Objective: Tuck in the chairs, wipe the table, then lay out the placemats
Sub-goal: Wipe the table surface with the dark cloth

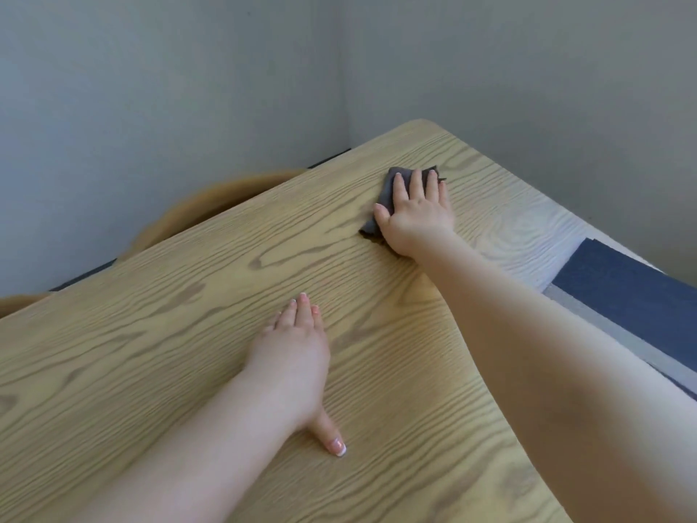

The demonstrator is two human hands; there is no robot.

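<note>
Wiping is under way: the right hand (418,217) lies flat, fingers spread, pressing a cloth (392,186) on the table (188,315) toward its far corner. The left hand (294,352) rests flat, empty, nearer. A chair (211,205) looks tucked; dark mats (622,296), probably placemats, wait right of the cloth, not laid.

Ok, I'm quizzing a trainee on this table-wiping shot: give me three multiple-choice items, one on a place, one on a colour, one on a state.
1. Where is the cloth?
A. near the far corner of the table
B. on the floor
C. on a chair

2. What colour is the cloth?
A. white
B. dark grey
C. yellow

3. How is the left hand?
A. gripping a cup
B. raised off the table
C. flat on the table, empty

Key: 1 A, the cloth lies under the right hand near the table corner. 2 B, it shows dark grey. 3 C, the left hand rests open, palm down.
</note>
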